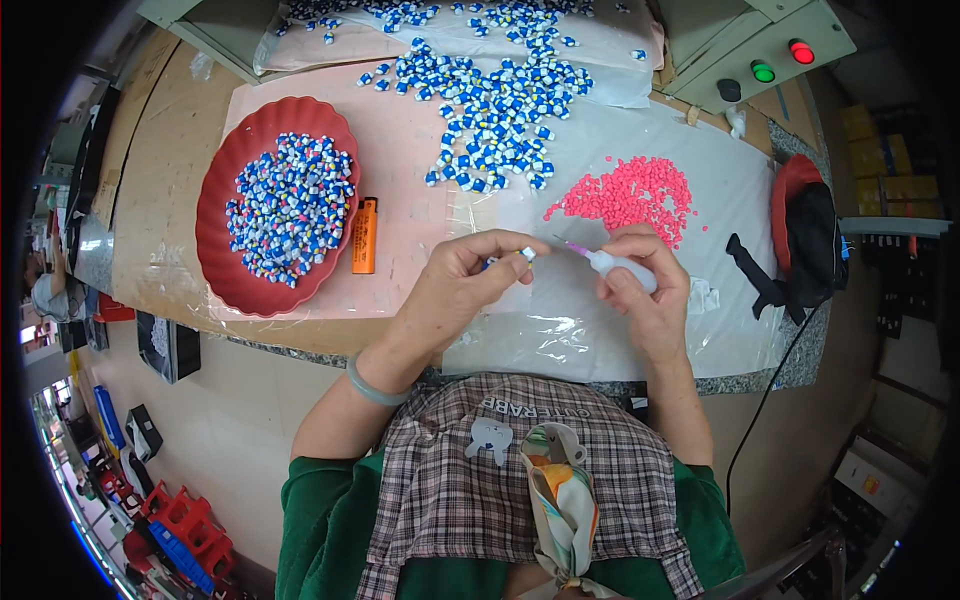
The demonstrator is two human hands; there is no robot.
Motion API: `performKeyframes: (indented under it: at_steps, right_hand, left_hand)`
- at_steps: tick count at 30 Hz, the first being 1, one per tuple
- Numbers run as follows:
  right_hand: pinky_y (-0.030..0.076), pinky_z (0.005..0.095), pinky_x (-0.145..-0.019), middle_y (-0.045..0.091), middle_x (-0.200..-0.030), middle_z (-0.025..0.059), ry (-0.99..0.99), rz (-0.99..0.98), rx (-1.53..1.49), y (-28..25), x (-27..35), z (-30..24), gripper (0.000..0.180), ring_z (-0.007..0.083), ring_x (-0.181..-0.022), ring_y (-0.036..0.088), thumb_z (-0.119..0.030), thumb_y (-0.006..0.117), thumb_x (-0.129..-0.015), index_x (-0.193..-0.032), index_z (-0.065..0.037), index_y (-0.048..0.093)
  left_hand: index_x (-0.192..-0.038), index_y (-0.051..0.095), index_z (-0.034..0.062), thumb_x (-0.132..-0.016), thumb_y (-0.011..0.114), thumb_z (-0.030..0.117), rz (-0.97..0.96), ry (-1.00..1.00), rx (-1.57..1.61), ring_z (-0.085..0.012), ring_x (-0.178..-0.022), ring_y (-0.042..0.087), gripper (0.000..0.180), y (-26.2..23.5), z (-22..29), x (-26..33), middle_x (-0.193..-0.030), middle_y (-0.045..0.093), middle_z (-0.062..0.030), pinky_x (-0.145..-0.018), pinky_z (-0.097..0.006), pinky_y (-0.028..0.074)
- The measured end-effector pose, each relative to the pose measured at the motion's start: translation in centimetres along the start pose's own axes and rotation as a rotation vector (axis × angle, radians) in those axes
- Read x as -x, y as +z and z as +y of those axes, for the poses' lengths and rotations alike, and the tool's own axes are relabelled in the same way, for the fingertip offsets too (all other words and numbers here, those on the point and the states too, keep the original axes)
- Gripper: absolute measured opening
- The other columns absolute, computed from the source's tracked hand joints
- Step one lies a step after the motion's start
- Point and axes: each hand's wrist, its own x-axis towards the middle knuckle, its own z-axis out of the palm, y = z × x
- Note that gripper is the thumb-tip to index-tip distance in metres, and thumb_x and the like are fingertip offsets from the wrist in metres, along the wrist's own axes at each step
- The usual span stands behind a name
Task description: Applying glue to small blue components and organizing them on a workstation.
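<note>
Head view: left grip [468, 270] pinched a small blue-and-white piece [527, 255] in its fingertips [536, 243]; right grip [648, 288] clasped a white bottle [603, 263], purple nozzle [578, 249] near the piece.

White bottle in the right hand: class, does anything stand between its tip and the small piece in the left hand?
Only the index fingertip of the left hand, beside the small piece, toward the tip of the white bottle. Nothing else visible stands between; depth is hard to judge.
</note>
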Motion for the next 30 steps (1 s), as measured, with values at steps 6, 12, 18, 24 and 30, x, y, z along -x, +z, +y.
performKeyframes:
  at_steps: [6,12,18,24,30]
  right_hand:
    - [0.046,0.0214,-0.051,0.065,-0.097,0.0146,-0.090,0.155,-0.070,0.6,0.4,-1.0,0.032,0.0131,-0.066,0.060,-0.008,0.072,-0.084,-0.110,0.000,0.055]
    - [0.050,0.0232,-0.056,0.065,-0.095,0.0159,-0.222,0.153,0.252,0.7,0.8,-1.9,0.040,0.0128,-0.066,0.060,-0.015,0.064,-0.092,-0.124,0.004,0.050]
    - [0.050,0.0236,-0.057,0.067,-0.090,0.0161,-0.401,0.102,0.523,0.6,1.2,-2.4,0.043,0.0138,-0.064,0.061,-0.020,0.056,-0.096,-0.129,0.006,0.048]
    - [0.049,0.0234,-0.055,0.067,-0.089,0.0169,-0.454,0.095,0.645,0.7,1.5,-2.4,0.040,0.0140,-0.061,0.061,-0.019,0.057,-0.096,-0.127,0.006,0.050]
    - [0.049,0.0241,-0.055,0.067,-0.088,0.0174,-0.477,0.082,0.686,1.0,1.4,-2.6,0.041,0.0145,-0.060,0.061,-0.020,0.059,-0.095,-0.126,0.005,0.051]
  left_hand:
    - [-0.111,0.063,0.0010,-0.090,0.062,0.004,0.029,0.093,-0.089,-0.0010,-0.069,0.049,0.021,0.4,-1.0,0.2,-0.084,0.063,-0.0002,-0.061,-0.015,0.039]
    - [-0.111,0.063,-0.0012,-0.087,0.066,0.000,0.020,0.145,-0.139,-0.0020,-0.076,0.052,0.023,0.8,-1.4,0.7,-0.088,0.061,0.0005,-0.065,-0.017,0.042]
    - [-0.110,0.064,-0.0003,-0.086,0.066,0.000,0.039,0.152,-0.212,-0.0018,-0.075,0.049,0.024,0.9,-1.6,0.8,-0.086,0.059,0.0021,-0.063,-0.017,0.041]
    - [-0.107,0.065,0.0005,-0.085,0.067,0.000,0.059,0.177,-0.235,-0.0024,-0.070,0.047,0.022,1.0,-1.8,0.8,-0.082,0.059,0.0021,-0.061,-0.018,0.041]
    - [-0.104,0.066,0.0005,-0.085,0.067,0.002,0.071,0.195,-0.238,-0.0031,-0.066,0.048,0.020,1.0,-1.9,0.8,-0.079,0.060,0.0009,-0.060,-0.019,0.042]
